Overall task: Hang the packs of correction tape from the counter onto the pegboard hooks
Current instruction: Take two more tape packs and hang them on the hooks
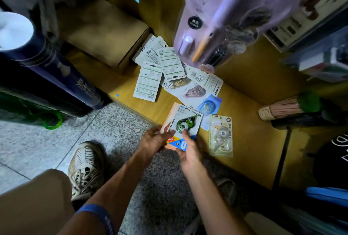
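Head view: left hand (154, 141) and right hand (188, 150) both grasp stacked correction tape packs (185, 121); loose packs (150, 82) at 12 o'clock on counter (250, 140).

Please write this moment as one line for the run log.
step: gathering packs | left hand: grips stack of packs | right hand: grips same stack | loose packs: on counter | hung: none seen

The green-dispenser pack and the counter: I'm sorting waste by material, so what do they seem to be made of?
The green-dispenser pack, held by both the left hand and right hand, looks like printed card with a glossy clear plastic blister: highlights show over the dispenser. The counter looks like yellowish wood-grain laminate or veneer with a matte finish; which one is unclear.
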